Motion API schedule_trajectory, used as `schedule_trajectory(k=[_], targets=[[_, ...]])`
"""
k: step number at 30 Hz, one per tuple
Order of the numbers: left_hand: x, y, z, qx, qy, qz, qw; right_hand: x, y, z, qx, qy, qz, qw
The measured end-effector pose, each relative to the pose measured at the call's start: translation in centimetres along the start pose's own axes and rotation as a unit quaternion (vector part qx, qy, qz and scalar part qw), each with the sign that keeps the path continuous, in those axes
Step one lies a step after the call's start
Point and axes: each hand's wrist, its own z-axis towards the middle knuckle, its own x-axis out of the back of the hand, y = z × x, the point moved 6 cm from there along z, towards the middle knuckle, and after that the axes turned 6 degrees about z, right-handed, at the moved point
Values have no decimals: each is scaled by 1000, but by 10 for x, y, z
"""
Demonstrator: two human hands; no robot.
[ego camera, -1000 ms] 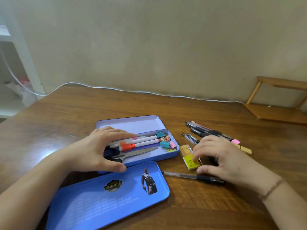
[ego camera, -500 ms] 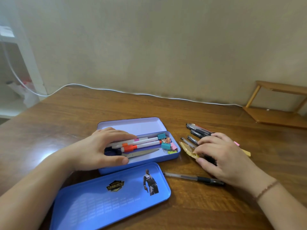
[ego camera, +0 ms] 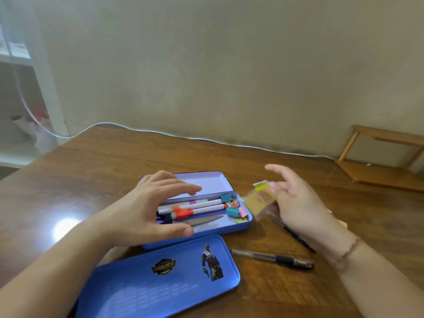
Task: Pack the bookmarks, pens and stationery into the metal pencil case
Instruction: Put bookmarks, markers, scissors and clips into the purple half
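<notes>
Metal pencil case [ego camera: 246,222] lies open on the counter [ego camera: 298,290], markers and clips inside. Left hand [ego camera: 146,210], grip wide and holding nothing, spans its left end, apparently to steady it. Right hand [ego camera: 296,203] pinches the bookmark packet [ego camera: 258,201] just right of the case, raised for insertion.

The left part of the case [ego camera: 202,228] is covered by the left hand [ego camera: 146,210]; its right end is crowded by clips [ego camera: 234,210]. Bare desk [ego camera: 96,171] is left along the far edge. The near edge is blocked by the lid [ego camera: 160,283] and a pen [ego camera: 273,258].
</notes>
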Motion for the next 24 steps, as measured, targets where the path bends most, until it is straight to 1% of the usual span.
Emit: schedule_trajectory(k=[1, 4, 8, 10, 13, 16, 17, 18, 20, 21, 22, 24], targets=[[1, 3, 0, -2, 9, -18, 1000, -10, -7, 1, 0, 5, 31, 1000], [4, 9, 1, 0, 59, -74, 996, -38, -28, 0, 25, 11, 53, 998], [10, 9, 3, 2, 131, -84, 988, -64, -42, -13, 47, 5, 71, 996], [12, 9, 3, 7, 142, -91, 986, -67, -44, -16, 54, -1, 89, 995], [11, 7, 2, 24, 147, -156, 976, -67, -44, -16, 48, -31, 113, 992], [8, 4, 2, 42, 132, -166, 976, -69, -40, -15, 49, -80, 95, 991], [7, 2, 3, 48, 124, -154, 979, -67, -36, -13, 49, -81, 92, 991], [7, 0, 2, 53, 117, -133, 983, -62, -33, -9, 49, -65, 93, 992], [8, -4, 1, 57, 93, -60, 992, -50, -22, 0, 44, -10, 82, 996], [7, -6, 1, 62, 64, -14, 996, -47, -17, 4, 38, 6, 62, 997], [4, -7, 0, 68, 26, 27, 997, -47, -13, 6, 32, 4, 40, 999], [-4, -9, -3, 73, -45, 67, 994, -56, -5, 7, 23, -35, 8, 999]])
